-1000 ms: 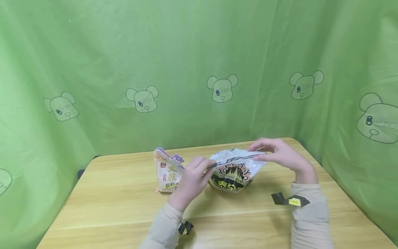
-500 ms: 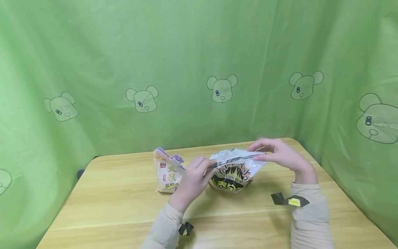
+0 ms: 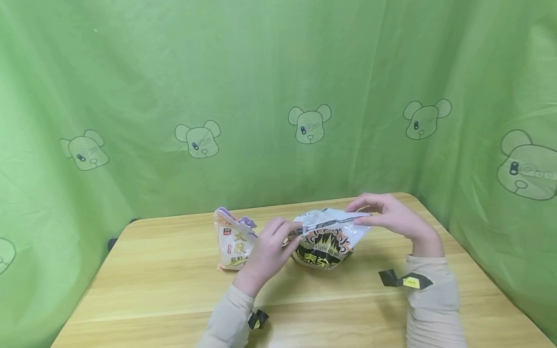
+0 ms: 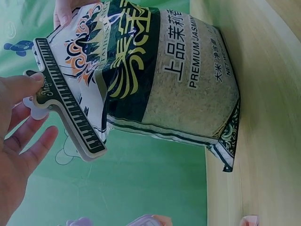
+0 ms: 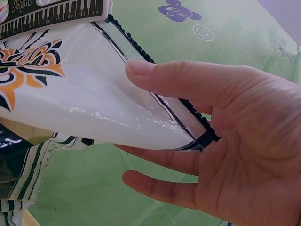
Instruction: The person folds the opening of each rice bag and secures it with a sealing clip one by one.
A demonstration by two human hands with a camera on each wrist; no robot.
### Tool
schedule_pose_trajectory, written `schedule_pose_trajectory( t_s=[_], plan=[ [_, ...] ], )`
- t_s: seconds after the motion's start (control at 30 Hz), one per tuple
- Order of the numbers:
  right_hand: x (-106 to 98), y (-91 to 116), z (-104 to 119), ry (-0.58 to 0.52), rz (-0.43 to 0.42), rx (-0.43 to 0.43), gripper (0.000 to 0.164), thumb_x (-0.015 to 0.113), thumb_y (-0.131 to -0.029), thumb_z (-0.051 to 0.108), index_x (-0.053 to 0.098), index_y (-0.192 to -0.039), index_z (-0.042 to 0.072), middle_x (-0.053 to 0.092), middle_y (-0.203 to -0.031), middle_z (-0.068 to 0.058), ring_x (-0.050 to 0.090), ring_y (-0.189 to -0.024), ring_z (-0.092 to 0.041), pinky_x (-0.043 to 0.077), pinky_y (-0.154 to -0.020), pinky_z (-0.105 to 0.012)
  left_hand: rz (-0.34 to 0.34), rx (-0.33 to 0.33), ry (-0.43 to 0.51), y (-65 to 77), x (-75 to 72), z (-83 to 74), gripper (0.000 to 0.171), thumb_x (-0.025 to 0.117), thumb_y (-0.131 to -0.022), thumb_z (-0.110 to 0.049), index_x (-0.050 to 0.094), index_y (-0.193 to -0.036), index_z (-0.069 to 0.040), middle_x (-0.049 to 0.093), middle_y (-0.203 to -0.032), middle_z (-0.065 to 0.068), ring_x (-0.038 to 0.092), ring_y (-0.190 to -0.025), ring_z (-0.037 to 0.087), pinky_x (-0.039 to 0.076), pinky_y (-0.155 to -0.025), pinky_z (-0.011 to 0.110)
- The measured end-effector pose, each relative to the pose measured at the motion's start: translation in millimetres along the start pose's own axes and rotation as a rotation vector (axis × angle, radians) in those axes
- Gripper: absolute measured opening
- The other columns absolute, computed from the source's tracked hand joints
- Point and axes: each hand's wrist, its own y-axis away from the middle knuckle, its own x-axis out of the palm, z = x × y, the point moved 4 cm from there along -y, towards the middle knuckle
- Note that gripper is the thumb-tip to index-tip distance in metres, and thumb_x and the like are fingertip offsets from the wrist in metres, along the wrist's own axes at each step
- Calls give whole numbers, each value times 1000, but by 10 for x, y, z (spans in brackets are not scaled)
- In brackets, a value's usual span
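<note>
A jasmine rice bag [image 4: 188, 70] stands on the table, its white top folded over and drawn to a flat edge. Across that edge lies a bag clip [image 4: 70, 99] with a piano-key pattern. My left hand [image 3: 266, 253] pinches the clip's handles, thumb on the dark one [image 4: 43, 92]. At the other end of the top edge, my right hand [image 3: 393, 215] pinches the bag's corner between thumb and fingers, its lower fingers [image 5: 160, 188] loosely extended beneath. The clip's end shows in the right wrist view, a little left of the right thumb.
Left of the rice bag stands a smaller pale bag [image 3: 230, 244] with a purple clip [image 3: 237, 221] along its slanted top, partly hidden behind my left hand. The wooden table [image 3: 174, 290] has a green curtain [image 3: 252, 63] with bear drawings behind it.
Both hands stay nearly in place on the rice bag. The top edge near my left fingers shifts slightly.
</note>
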Motion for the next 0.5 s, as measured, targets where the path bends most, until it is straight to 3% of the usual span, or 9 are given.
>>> schedule_pose_trajectory(
  t_s=[0.5],
  plan=[
    [-5, -3, -3, 9, -1, -8, 28, 66, -80, 18, 60, -107, 16, 61, -108, -4, 57, -96, -9, 50, -78, -23, 44, 13, -36, 12, -19, 34, 32, 67, -79, -25, 59, -108, -13, 60, -96, -4, 54, -86, 6, 46, -82, 14]
  ],
)
